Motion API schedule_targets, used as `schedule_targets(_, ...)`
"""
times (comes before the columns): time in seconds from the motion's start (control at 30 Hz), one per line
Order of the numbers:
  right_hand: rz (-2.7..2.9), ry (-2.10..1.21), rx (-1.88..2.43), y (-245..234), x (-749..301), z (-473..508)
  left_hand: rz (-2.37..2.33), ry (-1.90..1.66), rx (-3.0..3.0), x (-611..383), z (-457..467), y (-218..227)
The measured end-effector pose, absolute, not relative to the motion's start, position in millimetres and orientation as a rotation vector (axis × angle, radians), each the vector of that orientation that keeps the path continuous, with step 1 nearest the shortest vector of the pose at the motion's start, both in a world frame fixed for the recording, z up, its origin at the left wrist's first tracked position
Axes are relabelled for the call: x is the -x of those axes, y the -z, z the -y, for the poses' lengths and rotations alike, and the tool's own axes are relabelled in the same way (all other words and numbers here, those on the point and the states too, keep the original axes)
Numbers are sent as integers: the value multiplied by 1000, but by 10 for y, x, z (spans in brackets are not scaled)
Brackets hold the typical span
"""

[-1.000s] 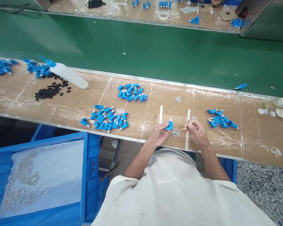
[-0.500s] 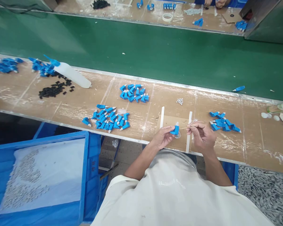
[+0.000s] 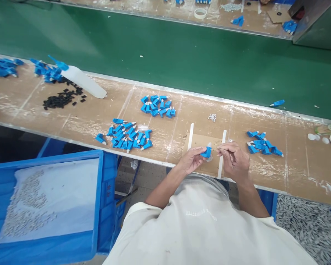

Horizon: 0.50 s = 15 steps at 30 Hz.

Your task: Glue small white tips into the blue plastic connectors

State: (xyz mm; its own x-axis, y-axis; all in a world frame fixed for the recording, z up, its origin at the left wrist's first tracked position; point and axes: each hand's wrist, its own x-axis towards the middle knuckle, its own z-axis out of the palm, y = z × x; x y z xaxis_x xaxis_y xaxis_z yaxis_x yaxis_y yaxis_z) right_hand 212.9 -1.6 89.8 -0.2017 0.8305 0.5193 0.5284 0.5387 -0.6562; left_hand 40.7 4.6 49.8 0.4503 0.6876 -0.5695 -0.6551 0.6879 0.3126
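Between thumb and fingers, my left hand (image 3: 192,159) grips a small blue plastic part (image 3: 206,152) with a whitish tip pointing up. My right hand (image 3: 235,159) pinches a thin wooden stick (image 3: 215,149), its end at the right side of that part; whether it touches cannot be made out. Both hands are above a cardboard piece (image 3: 201,140) between two white tape strips. A small clear round thing shows just below the held part, partly hidden. Beyond the hands lies a little cluster of small white pieces (image 3: 212,117). More blue parts (image 3: 263,143) lie right of my right hand.
Two groups of blue parts (image 3: 129,135) (image 3: 157,106) lie to the left. Farther left are black pieces (image 3: 59,99) and a white squeeze bottle (image 3: 84,82) on its side. A green surface (image 3: 165,60) runs behind the bench. A blue crate (image 3: 99,206) stands at lower left.
The stick's end has come closer to the blue part as my right hand shifted slightly left. The camera view has tilted a little; my left hand keeps its hold.
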Motion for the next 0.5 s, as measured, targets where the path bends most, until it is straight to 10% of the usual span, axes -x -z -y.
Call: schedule_targets(0.5, 2027, -200, 950, -863, -2137, -32, -722, -817, -66, -412, -53, -496)
